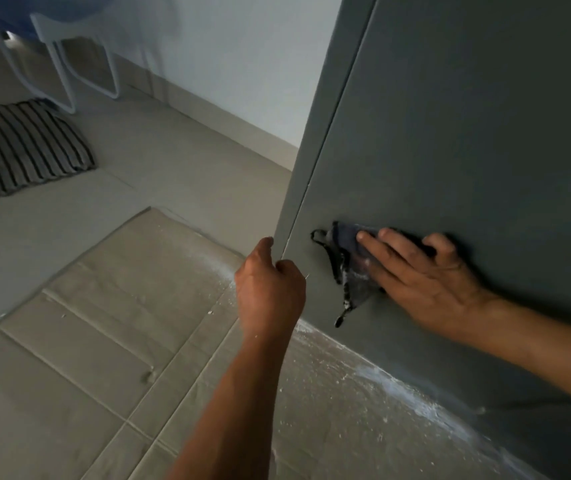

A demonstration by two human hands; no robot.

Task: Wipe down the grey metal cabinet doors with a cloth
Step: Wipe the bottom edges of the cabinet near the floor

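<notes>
Head view took in a striped cushion (17, 150) and white chair legs (59, 74) far left, with a flat sheet (104, 323) nearer on the floor. White dust (363, 375) lay scattered along the foot of the grey door (467, 133) on the right.

From where things stood, the wiping looked to be under way low on the door near its left edge. The panel above showed no clear streaks or marks, so I could not say how much of it was done. Any other doors were out of sight, and the dust at the base suggested work remained.

Her or his left hand (270, 289) had its fingers curled at the door's left edge, seemingly gripping it to steady it. Just right of that, the dark cloth (349, 268) lay against the door, its frayed ends hanging free. The right hand (426, 278) pressed it there with fingers (381, 251) fairly straight and spread, flat rather than clenched.
</notes>
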